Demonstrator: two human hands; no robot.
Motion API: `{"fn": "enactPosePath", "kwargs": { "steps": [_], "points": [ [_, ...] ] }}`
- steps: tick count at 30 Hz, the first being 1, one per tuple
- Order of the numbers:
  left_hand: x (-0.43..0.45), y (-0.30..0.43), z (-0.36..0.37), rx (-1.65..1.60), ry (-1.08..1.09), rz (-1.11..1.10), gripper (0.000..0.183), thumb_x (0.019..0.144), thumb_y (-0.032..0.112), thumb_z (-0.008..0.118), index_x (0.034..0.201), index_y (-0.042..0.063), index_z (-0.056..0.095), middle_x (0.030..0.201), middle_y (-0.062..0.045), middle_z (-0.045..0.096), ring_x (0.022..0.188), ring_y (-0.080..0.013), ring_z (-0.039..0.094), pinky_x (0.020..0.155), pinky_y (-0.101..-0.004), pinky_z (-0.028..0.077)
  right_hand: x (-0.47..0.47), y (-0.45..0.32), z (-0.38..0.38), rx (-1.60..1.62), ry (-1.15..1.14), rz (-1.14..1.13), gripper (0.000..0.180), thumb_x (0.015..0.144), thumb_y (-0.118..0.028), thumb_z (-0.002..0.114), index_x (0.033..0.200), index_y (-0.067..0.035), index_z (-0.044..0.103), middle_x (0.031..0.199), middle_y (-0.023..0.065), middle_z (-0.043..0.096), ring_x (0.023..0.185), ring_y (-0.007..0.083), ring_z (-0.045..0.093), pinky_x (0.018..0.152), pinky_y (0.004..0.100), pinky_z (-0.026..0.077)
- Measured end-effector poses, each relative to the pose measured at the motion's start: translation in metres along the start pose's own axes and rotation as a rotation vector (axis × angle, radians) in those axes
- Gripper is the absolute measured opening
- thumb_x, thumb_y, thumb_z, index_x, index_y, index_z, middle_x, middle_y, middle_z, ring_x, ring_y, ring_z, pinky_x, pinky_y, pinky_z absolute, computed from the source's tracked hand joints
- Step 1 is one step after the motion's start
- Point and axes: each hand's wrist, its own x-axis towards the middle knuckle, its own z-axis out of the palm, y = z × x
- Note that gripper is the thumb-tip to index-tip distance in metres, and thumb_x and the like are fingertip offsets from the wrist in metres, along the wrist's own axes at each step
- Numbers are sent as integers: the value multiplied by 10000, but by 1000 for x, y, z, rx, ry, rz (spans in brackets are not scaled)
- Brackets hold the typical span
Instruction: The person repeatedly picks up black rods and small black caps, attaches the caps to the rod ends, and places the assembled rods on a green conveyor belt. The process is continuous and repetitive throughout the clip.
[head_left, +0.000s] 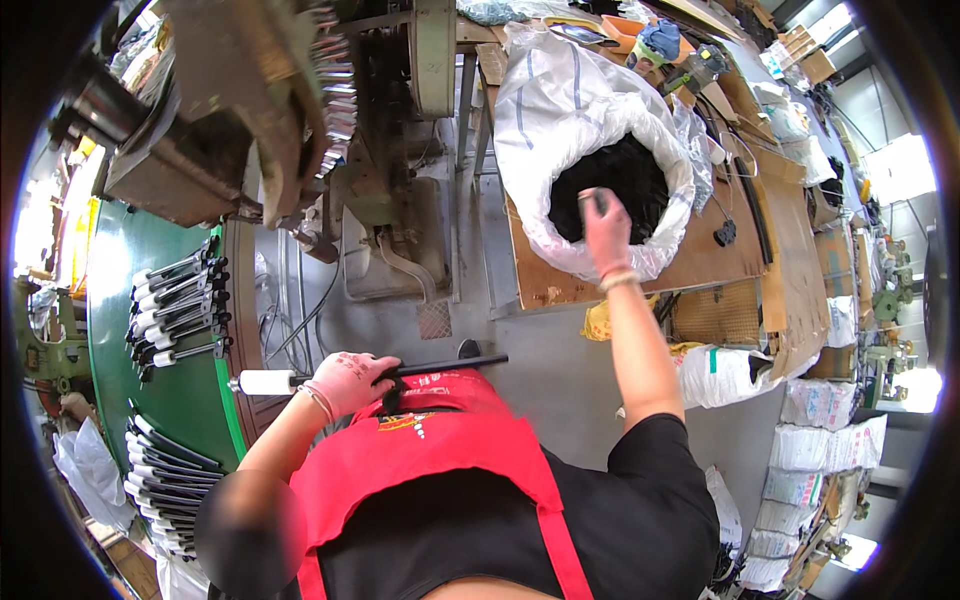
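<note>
My left hand (351, 381), in a thin pink glove, grips a black rod (454, 365) that lies level across the front of my red apron. A white cylinder (268, 382) sits on the rod's left end. Under my left fingers hangs a small black piece (391, 399). My right hand (607, 229), also gloved, reaches into the mouth of a white woven sack (536, 112) with a rolled rim. Black parts (626, 169) fill the sack, too dark to make out singly. A small dark part (598, 200) shows between my right fingertips, slightly blurred.
A large green press-like machine (433, 60) stands ahead, with a foot pedal (434, 320) below. On the green table (112, 315) at left lie black rods with white cylinders (176, 307) in two groups. The sack rests on a wooden table (555, 285). Stacked white sacks (802, 450) line the right.
</note>
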Motion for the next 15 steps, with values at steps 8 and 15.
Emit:
{"fn": "enactPosePath", "kwargs": {
  "steps": [8,15],
  "points": [
    [32,41,-5,52,-326,-60,455,963,445,510,1342,201,572,1039,-125,703,999,-292,674,875,-411,521,110,103,21,-804,103,119,695,798,-445,717,1412,-249,457,1519,230,316,1368,463,322,1077,625,300],
    [27,46,12,4,-331,-40,453,977,430,500,1349,179,562,1097,-125,703,1038,-290,667,914,-396,510,30,108,20,-790,-162,-259,209,823,-168,664,1025,-127,695,1287,235,496,1155,411,525,971,447,466]
  ]
}}
